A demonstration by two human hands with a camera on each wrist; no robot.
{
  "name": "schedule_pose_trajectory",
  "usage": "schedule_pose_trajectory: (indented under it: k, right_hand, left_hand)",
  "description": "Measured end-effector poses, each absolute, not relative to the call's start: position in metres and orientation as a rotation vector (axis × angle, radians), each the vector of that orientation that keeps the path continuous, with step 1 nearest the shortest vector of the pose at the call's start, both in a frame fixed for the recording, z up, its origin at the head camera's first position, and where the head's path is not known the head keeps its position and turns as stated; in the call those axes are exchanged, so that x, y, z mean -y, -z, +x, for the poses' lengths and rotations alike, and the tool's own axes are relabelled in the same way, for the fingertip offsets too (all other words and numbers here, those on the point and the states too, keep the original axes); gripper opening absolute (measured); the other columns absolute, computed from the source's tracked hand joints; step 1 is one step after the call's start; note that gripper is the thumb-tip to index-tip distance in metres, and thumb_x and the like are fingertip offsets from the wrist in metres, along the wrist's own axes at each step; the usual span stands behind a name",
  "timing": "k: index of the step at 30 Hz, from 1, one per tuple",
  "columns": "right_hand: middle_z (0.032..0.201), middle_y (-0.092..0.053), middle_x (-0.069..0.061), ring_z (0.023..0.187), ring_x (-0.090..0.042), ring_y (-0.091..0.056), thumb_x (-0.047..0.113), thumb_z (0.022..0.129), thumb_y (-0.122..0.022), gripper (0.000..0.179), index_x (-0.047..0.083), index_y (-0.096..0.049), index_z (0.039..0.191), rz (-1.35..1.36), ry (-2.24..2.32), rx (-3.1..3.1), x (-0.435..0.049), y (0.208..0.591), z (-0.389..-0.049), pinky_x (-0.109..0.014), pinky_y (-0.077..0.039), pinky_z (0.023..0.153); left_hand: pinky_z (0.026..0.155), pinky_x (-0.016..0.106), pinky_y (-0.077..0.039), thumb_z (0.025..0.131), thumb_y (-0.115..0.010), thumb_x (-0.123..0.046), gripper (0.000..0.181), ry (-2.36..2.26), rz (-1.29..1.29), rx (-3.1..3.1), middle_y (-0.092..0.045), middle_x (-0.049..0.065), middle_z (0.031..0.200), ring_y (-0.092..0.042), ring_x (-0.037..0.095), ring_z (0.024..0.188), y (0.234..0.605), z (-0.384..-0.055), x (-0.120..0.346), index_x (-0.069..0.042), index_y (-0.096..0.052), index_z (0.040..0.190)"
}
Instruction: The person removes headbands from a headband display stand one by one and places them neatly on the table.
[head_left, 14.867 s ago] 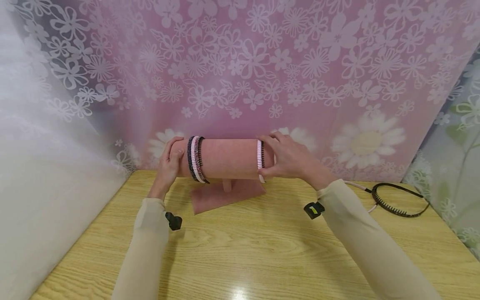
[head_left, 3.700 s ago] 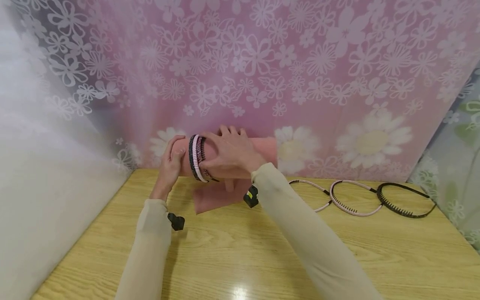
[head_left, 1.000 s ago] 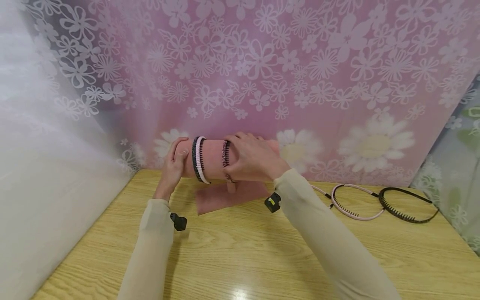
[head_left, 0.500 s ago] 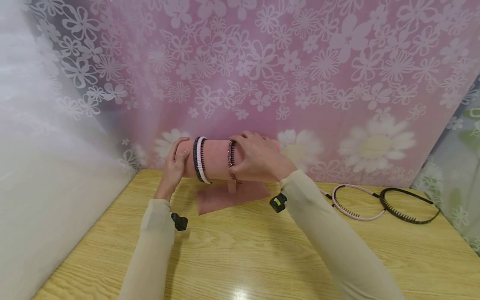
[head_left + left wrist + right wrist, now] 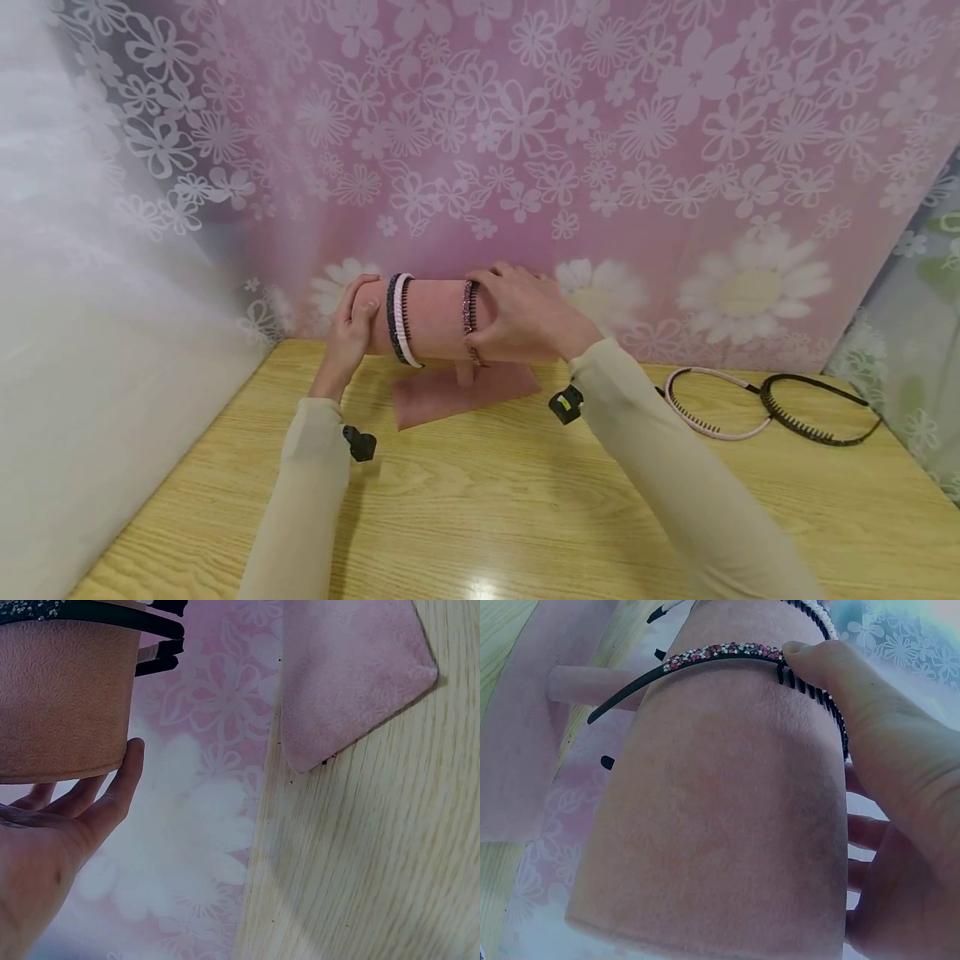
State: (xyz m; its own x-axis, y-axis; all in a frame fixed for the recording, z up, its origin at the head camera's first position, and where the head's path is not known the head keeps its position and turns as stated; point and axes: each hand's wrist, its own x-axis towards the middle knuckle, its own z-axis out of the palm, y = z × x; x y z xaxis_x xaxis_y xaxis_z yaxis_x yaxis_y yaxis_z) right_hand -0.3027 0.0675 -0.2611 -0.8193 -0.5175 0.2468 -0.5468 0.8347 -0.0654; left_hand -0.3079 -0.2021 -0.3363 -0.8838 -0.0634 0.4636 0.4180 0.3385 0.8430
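Note:
A pink velvet headband stand (image 5: 438,325) with a horizontal roll stands by the back curtain. My left hand (image 5: 347,332) grips the roll's left end, fingers behind and thumb in front. Near that end sit a dark glittery headband (image 5: 392,321) and a pale pink headband (image 5: 402,325), side by side. Right of the roll's middle is a toothed headband with pink and silver rhinestones (image 5: 724,652). My right hand (image 5: 531,312) holds this headband, the thumb (image 5: 810,656) pressing its front edge. The other fingers reach behind the roll, partly hidden.
On the wooden table (image 5: 465,492) at right lie a pale pink headband (image 5: 712,371) and a black toothed headband (image 5: 806,430), overlapping. A dark tip beside them is mostly hidden by the right sleeve. A flowered curtain (image 5: 480,125) hangs close behind the stand.
The rhinestone headband has slid right along the roll with my right hand, away from the other two. Earlier, a pale pink headband left the roll's right end. My left hand stays put.

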Motion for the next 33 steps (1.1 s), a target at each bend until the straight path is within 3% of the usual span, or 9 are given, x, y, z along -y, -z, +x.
schedule_pose_trajectory:
  k: [4,11,17,21,33]
  right_hand:
    - [0.137,-0.045,-0.001,0.125,-0.025,-0.044,0.063,0.069,-0.068,0.088,0.026,-0.037,0.143,0.833,-0.193,2.801,-0.070,0.260,-0.304,-0.054,-0.037,0.099]
    - [0.136,-0.045,-0.002,0.126,-0.026,-0.044,0.064,0.069,-0.068,0.090,0.025,-0.037,0.143,0.845,-0.177,2.802,-0.072,0.260,-0.305,-0.054,-0.036,0.101]
    - [0.138,-0.045,-0.003,0.126,-0.027,-0.043,0.064,0.069,-0.068,0.090,0.024,-0.037,0.144,0.846,-0.176,2.803,-0.075,0.261,-0.306,-0.053,-0.036,0.102]
    - [0.137,-0.045,-0.004,0.125,-0.027,-0.044,0.064,0.069,-0.068,0.090,0.024,-0.037,0.143,0.852,-0.182,2.792,-0.078,0.262,-0.306,-0.052,-0.036,0.103]
    - [0.141,-0.043,-0.005,0.127,-0.029,-0.044,0.064,0.068,-0.069,0.093,0.024,-0.035,0.145,0.822,-0.170,2.815,-0.085,0.261,-0.304,-0.054,-0.036,0.102]
  left_hand:
    - [0.101,0.048,-0.035,0.099,-0.044,-0.028,0.037,1.587,-0.326,2.173,-0.043,0.003,0.143,-0.048,0.027,0.118,0.338,-0.311,0.203,-0.023,-0.047,0.136]
    - [0.101,0.046,-0.035,0.098,-0.046,-0.034,0.036,1.603,-0.325,2.139,-0.044,-0.005,0.141,-0.048,0.022,0.118,0.356,-0.332,0.212,-0.031,-0.049,0.134]
    - [0.100,0.046,-0.035,0.097,-0.047,-0.041,0.043,1.581,-0.340,2.126,-0.045,-0.007,0.140,-0.049,0.022,0.117,0.361,-0.336,0.213,-0.024,-0.047,0.136]
    - [0.101,0.046,-0.034,0.097,-0.047,-0.039,0.040,1.588,-0.312,2.147,-0.044,-0.008,0.141,-0.048,0.022,0.118,0.360,-0.335,0.213,-0.027,-0.047,0.135]
    - [0.103,0.048,-0.033,0.099,-0.044,-0.027,0.037,1.563,-0.283,2.195,-0.043,0.004,0.143,-0.046,0.027,0.121,0.338,-0.311,0.202,-0.024,-0.047,0.135]
